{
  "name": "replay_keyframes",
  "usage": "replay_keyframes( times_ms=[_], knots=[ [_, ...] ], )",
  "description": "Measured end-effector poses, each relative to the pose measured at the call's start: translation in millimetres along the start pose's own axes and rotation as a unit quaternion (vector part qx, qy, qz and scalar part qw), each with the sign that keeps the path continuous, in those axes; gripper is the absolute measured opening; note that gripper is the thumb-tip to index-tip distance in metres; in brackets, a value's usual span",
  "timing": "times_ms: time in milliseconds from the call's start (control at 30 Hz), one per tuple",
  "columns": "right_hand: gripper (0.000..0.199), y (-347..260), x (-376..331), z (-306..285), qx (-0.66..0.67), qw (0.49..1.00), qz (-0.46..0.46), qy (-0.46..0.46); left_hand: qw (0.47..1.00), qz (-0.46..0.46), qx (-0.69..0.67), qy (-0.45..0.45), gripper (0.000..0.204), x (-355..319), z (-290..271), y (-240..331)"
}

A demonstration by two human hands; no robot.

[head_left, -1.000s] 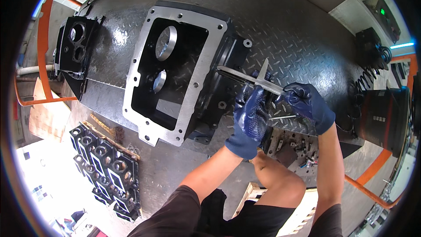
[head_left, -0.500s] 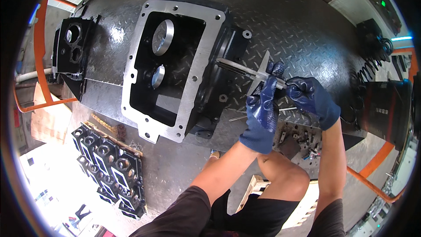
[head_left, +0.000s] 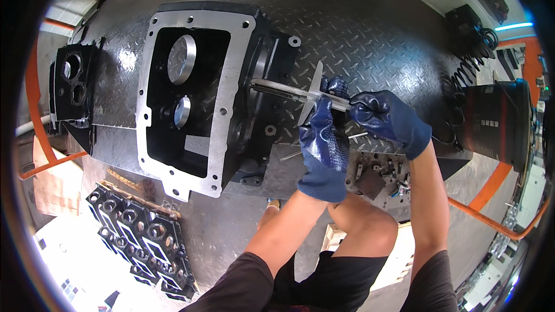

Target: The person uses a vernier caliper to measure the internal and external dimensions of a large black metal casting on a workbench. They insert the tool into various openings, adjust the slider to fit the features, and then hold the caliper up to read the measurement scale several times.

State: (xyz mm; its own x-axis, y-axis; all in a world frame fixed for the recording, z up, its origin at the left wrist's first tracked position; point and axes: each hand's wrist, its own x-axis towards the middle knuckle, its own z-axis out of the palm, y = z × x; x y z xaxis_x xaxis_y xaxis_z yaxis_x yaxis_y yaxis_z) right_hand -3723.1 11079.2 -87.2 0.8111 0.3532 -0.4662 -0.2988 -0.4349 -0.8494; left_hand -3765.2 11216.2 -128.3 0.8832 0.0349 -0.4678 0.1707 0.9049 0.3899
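Note:
A metal caliper [head_left: 283, 89] is held in front of me above the bench, its long bar pointing left toward a large black casting. My left hand [head_left: 325, 144], in a dark blue coated glove, grips the caliper just behind its jaws. My right hand [head_left: 384, 117], gloved alike, is closed around the caliper's right end, and its fingers hide that end. Left of the hands stands the black housing [head_left: 144, 81] with a machined silver rim, a wide rectangular opening and two round bores inside. The bar's tip overlaps the housing's right side in view; contact cannot be told.
The dark tread-plate bench [head_left: 358, 34] carries a second black casting [head_left: 72, 84] at far left. Small metal parts [head_left: 378, 176] lie near its front edge. Several black castings [head_left: 139, 237] sit on the floor at lower left. A coiled black cable [head_left: 465, 72] hangs at right.
The whole view has shifted, so bench, housing and hands appear farther left. Both hands keep their hold on the caliper, with little change in grip.

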Motion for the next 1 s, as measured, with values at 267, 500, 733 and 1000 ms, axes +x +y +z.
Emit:
replay_keyframes(
  times_ms=[267, 500, 733, 1000],
  knots=[
    [0.027, -8.8, 10.5, 12.0, -0.189, 0.972, -0.122, 0.063, 1.000, 0.018, -0.006, -0.020, 0.032, 5.5, -9.1, -7.4],
    [0.024, -21.1, 16.7, 25.2, -0.198, 0.969, -0.126, 0.079, 0.999, 0.051, -0.013, -0.004, 0.027, 2.0, -20.4, 12.9],
    [0.018, -25.0, 15.7, 22.3, -0.190, 0.974, -0.103, 0.071, 0.791, 0.269, 0.542, -0.093, 0.048, 12.7, -26.5, 68.2],
    [0.021, -26.2, 12.8, 19.7, -0.222, 0.969, -0.094, 0.048, 0.946, 0.154, 0.259, -0.121, 0.032, 21.6, -23.5, 70.6]
  ],
)
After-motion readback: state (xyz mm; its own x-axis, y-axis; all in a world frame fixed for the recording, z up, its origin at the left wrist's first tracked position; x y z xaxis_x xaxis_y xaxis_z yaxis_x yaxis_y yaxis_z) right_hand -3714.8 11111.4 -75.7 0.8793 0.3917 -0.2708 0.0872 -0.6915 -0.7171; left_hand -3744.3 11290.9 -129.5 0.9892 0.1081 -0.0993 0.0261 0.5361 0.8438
